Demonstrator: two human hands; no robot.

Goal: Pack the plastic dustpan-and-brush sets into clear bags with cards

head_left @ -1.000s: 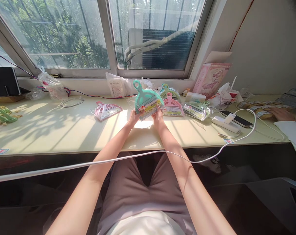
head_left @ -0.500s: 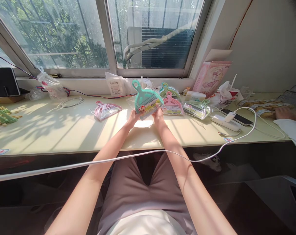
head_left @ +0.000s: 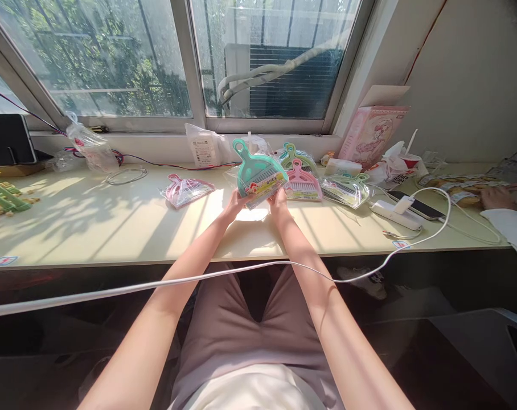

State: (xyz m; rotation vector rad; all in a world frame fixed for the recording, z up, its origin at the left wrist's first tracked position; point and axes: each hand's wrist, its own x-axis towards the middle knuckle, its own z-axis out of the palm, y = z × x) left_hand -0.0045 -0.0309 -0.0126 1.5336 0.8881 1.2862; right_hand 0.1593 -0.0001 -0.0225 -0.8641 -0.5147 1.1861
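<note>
A teal mini dustpan and brush set in clear plastic wrap is tilted up above the table, its handle pointing up and left. My left hand grips its lower left edge, and my right hand grips the lower right. Both sets of fingers are closed on it, partly hidden behind the package. Just right of it lies a pink dustpan set, with a green dustpan set behind. Farther right is another wrapped green set. A pink wrapped set lies to the left.
A white cable crosses in front of my forearms. At right are a power strip, a phone, a pink box and another person's hand. A plastic bag stands by the window at left.
The view has shifted very slightly. My hands still hold the teal dustpan set, in almost the same pose. At the far right, the other person's hand has moved a little.
</note>
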